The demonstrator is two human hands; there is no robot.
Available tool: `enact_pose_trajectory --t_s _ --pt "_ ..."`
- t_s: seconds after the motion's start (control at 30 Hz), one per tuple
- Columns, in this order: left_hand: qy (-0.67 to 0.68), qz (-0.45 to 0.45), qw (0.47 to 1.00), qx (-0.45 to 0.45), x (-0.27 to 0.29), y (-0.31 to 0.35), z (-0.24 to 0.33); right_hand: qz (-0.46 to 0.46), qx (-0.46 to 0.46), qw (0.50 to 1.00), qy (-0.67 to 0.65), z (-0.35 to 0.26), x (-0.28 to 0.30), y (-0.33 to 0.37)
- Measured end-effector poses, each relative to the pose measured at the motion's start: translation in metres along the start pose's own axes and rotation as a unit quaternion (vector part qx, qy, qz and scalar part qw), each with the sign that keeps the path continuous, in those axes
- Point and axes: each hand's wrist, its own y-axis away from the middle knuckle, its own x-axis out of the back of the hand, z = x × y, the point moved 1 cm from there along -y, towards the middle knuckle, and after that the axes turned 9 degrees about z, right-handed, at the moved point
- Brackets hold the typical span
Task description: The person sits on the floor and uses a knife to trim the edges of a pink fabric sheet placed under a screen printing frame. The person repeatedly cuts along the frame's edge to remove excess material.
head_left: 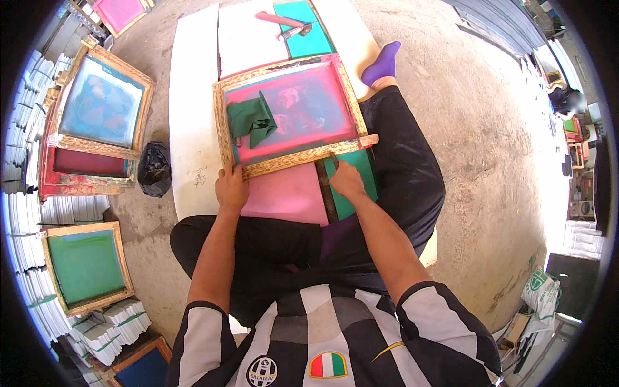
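Note:
A wooden screen-printing frame (293, 160) with a pink and blue mesh lies before me on a white board. My left hand (232, 186) grips its near left corner, fingers curled at the wood. At the near edge, right of the middle, my right hand (347, 178) is closed, with a small dark end (334, 158) showing at its fingertips. What that dark thing is I cannot make out. A crumpled dark green cloth (258, 120) rests on the mesh's left part. Below the frame a pink sheet (287, 193) and a green sheet (351, 171) show.
A red-handled tool (280, 19) lies on a green panel (306, 42) at the far end. On the left stand more screens (100, 106), a green screen (87, 264), stacks of white sheets (119, 322) and a black plastic bag (155, 169). My outstretched leg (406, 148) borders the frame's right.

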Motion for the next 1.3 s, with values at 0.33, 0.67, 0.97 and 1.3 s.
enact_pose_trajectory --t_s 0.33,0.67,0.97,1.3 --pt "0.028 0.005 0.999 0.016 0.013 -0.001 0.008 -0.190 -0.050 0.902 -0.384 0.017 -0.002 -0.005" --pt "0.206 0.047 0.969 -0.128 -0.003 -0.002 0.110 -0.272 0.100 0.908 -0.301 -0.011 -0.014 0.029" --pt "0.181 0.023 0.970 -0.159 -0.012 -0.011 0.109 -0.309 0.072 0.888 -0.333 -0.005 -0.011 0.028" --pt "0.204 -0.009 0.977 -0.058 -0.008 -0.021 0.109 -0.380 0.001 0.855 -0.352 -0.006 -0.005 0.030"
